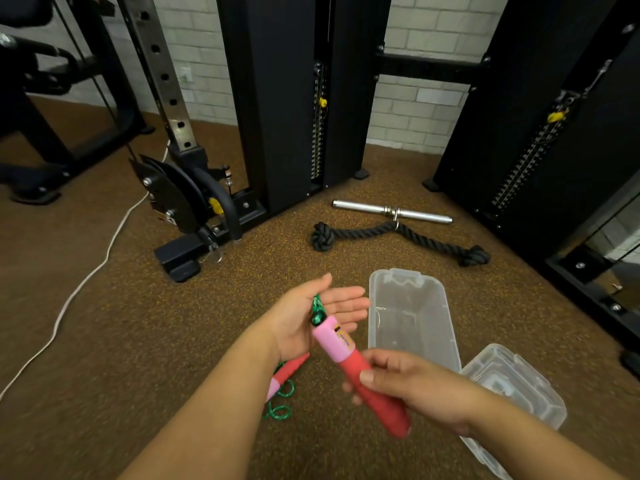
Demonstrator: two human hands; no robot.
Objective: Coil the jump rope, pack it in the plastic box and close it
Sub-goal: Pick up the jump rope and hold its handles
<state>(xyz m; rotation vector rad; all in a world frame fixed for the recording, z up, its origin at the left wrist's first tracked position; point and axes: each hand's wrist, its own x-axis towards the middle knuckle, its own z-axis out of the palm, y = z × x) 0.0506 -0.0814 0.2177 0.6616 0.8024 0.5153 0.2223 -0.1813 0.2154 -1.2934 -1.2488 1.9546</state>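
My right hand (pixel 412 386) grips a red and pink jump rope handle (pixel 353 362) and holds it tilted, its pink end against the palm of my left hand (pixel 311 320). My left hand is flat with its fingers spread; the green rope (pixel 317 308) runs over the palm from the handle's tip. The second handle (pixel 287 374) lies on the floor under my left wrist, with loops of green rope (pixel 278 412) beside it. The clear plastic box (pixel 412 317) stands open just right of my hands. Its clear lid (pixel 516 386) lies on the floor at the lower right.
A black knotted rope attachment (pixel 398 237) and a chrome bar (pixel 391 211) lie on the brown floor beyond the box. Black weight-stack machines (pixel 291 98) stand at the back and right. A white cord (pixel 86 282) trails across the floor at left.
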